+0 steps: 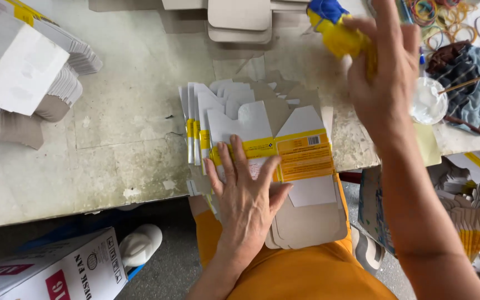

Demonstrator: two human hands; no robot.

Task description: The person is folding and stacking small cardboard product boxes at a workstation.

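Observation:
My left hand (pixel 245 191) lies flat, fingers spread, on a fanned stack of flattened white and yellow carton blanks (pixel 301 150) at the near edge of a worn table (pixel 123 122). The blanks hang over the edge above my orange-clad lap. Raised over the far right of the table, my right hand (pixel 384 72) grips a crumpled yellow and blue cloth (pixel 334 28). That hand is well apart from the blanks.
Stacks of folded white cartons (pixel 23 61) fill the far left. Grey card pieces (pixel 240 16) lie at the back. A small clear dish with a stick (pixel 429 100), rubber bands (pixel 445 16) and dark cloths (pixel 473 83) sit at right. A printed box (pixel 51 272) stands on the floor at left.

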